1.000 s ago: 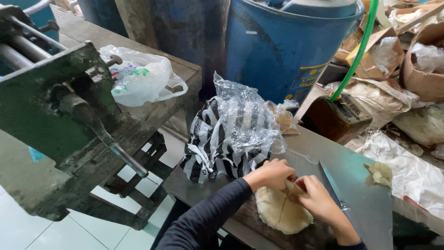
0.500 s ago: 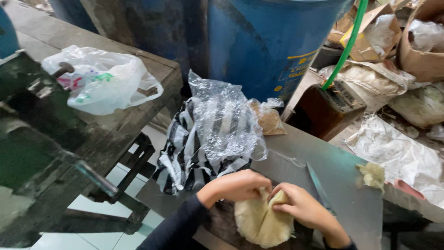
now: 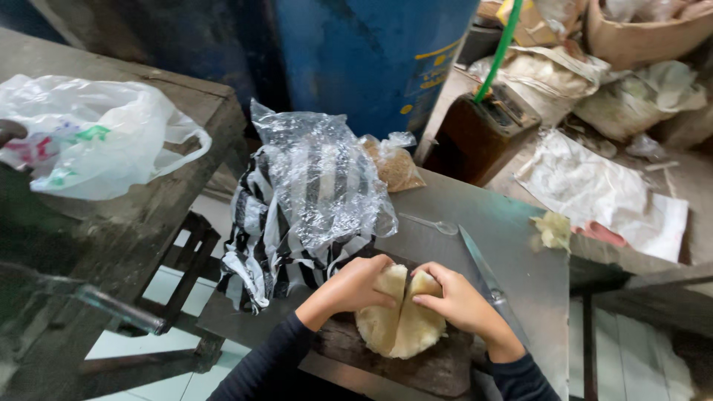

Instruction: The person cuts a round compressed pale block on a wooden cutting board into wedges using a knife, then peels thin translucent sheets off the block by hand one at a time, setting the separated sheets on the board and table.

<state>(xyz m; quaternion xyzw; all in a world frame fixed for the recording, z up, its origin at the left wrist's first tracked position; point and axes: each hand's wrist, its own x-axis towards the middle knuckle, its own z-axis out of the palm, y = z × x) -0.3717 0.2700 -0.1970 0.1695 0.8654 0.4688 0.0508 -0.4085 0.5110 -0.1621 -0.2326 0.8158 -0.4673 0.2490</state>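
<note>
Tall blue plastic drum [image 3: 371, 59] stands at the back, a green hose [image 3: 496, 53] running down past its right side. Worn dark wooden bench [image 3: 148, 215] on the left carries a crumpled white plastic bag [image 3: 89, 137]. Grey metal-topped table [image 3: 512, 238] fills the centre-right.

On the table's left end sits a black-and-white striped plastic bag [image 3: 260, 252] with a clear crinkled plastic sheet [image 3: 319, 178] lying over it. A small clear bag of brown grains [image 3: 392, 163] rests just behind.

A dark, rough wooden board [image 3: 416, 364] lies at the near table edge. On it sits a pale yellow round lump of dough [image 3: 397, 323], a seam running down its middle.

Left hand [image 3: 356, 286] cups the left half of the lump, fingers curled down over the top. Right hand [image 3: 457, 301] presses the right half, fingers bent and closed against it. Dark sleeves on both arms.

Long steel knife [image 3: 483, 263] lies on the table just right of the right hand. A small clear plastic spoon [image 3: 431, 223] lies beyond the hands. A small scrap of pale dough [image 3: 553, 229] sits near the table's far right edge.
</note>
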